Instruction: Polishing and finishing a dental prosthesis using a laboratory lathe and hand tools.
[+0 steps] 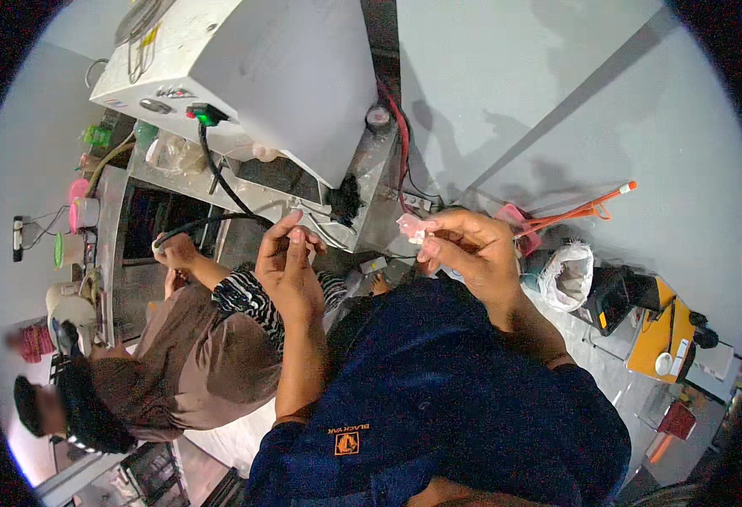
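Pinched between the thumb and fingers of my right hand (477,253) is a small, irregular pink-and-white piece (411,226), which resembles a partial denture. It is raised in front of my chest, slightly right of the middle. To its left, my left hand (293,266) is also raised, thumb and fingertips drawn together. Whatever those fingers hold, if anything, is too small to make out. A gap separates my two hands, and the left does not touch the pink piece.
At my left, another person's hand (178,252) grips the end of a black hose (210,221) from a big white machine (295,76). A metal bench (371,190) supports the machine. Right of me are a pink container (519,228) with orange sticks and a white bag (567,277).
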Motion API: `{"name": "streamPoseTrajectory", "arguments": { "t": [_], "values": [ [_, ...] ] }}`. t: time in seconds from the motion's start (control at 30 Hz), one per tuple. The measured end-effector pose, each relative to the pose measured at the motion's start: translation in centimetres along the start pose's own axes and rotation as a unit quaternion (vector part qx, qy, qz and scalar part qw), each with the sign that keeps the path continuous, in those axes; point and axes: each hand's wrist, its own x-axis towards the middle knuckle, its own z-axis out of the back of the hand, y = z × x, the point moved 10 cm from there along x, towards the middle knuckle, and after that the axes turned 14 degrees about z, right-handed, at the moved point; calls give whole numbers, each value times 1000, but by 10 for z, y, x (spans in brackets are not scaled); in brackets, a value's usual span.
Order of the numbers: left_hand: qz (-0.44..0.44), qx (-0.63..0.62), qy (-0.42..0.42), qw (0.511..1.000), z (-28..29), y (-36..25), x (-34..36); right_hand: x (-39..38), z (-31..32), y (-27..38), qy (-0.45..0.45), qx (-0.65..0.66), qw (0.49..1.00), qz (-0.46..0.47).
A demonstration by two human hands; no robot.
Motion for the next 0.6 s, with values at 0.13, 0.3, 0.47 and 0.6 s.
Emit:
{"name": "streamPoseTrajectory", "arguments": {
  "t": [0.13, 0.3, 0.47, 0.6],
  "values": [
    [15, 10, -6, 1000, -15, 12, 4, 2, 15, 4, 2, -21, 1000, 7],
    [23, 15, -18, 999, -31, 26, 8, 4, 35, 2, 14, -48, 999, -18],
    [29, 47, -9, 998, -53, 38, 10, 11, 46, -2, 24, -42, 998, -28],
    [46, 104, -2, 993, -67, 44, 7, 18, 44, -4, 35, -30, 998, -34]
  ]
}}
